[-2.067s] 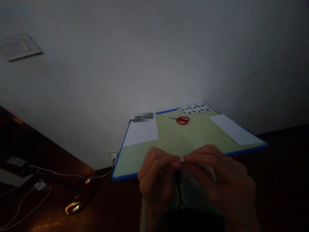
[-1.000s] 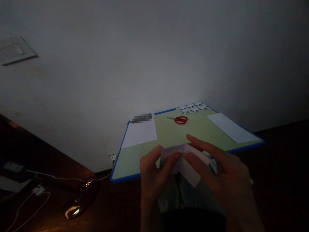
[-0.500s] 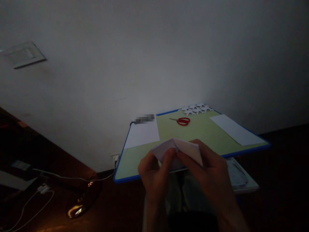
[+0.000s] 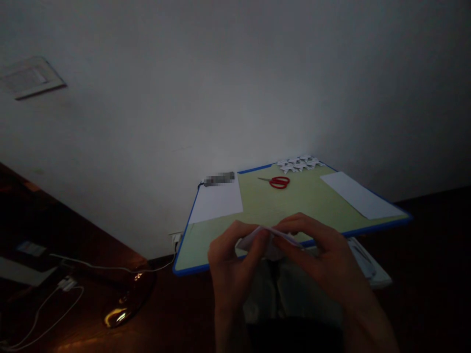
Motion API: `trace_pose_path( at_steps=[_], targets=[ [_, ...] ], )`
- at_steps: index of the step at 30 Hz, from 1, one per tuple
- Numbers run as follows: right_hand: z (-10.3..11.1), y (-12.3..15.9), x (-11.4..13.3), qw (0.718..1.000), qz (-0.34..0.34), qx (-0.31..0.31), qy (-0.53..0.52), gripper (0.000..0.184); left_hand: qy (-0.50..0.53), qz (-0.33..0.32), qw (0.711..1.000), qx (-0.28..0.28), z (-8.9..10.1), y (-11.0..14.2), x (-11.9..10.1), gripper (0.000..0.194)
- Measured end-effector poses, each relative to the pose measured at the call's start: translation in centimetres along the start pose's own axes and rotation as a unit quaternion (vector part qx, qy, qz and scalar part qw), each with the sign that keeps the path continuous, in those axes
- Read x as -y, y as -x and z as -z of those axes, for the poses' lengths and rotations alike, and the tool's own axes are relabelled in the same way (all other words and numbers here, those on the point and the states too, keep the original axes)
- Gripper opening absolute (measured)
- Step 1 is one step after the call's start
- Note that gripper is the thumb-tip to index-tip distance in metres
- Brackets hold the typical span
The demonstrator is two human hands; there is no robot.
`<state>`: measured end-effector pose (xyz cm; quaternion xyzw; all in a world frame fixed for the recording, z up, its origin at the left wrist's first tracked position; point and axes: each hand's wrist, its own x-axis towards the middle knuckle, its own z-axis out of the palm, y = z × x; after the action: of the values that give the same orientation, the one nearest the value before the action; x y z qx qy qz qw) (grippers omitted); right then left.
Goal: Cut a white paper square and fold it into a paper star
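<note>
The left hand (image 4: 230,260) and the right hand (image 4: 327,260) were both curled in, with thumbs and fingers pinching one small folded paper (image 4: 272,252). The folded paper was up off the green table (image 4: 290,203), by its near edge, and it sloped down on both sides from the middle. Red scissors (image 4: 279,182) lay near the back, close to some little paper shapes (image 4: 300,165). A white sheet (image 4: 217,202) lay on the left, and a long white strip (image 4: 362,196) lay on the right.
</note>
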<state>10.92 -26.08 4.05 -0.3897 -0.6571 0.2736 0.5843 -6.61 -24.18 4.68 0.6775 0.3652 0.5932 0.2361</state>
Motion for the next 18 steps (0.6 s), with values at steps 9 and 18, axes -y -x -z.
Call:
trace_pose_path(
  at_steps=[9, 18],
  targets=[
    [-0.4, 0.2, 0.8, 0.999, 0.026, -0.044, 0.015, 0.007, -0.007, -0.048, 0.999, 0.025, -0.4, 0.1, -0.7, 0.009],
    [0.2, -0.1, -0.4, 0.995, -0.085, -0.004, 0.045, 0.015, -0.015, -0.054, 0.998, -0.033, -0.8, 0.3, -0.6, 0.011]
  ],
)
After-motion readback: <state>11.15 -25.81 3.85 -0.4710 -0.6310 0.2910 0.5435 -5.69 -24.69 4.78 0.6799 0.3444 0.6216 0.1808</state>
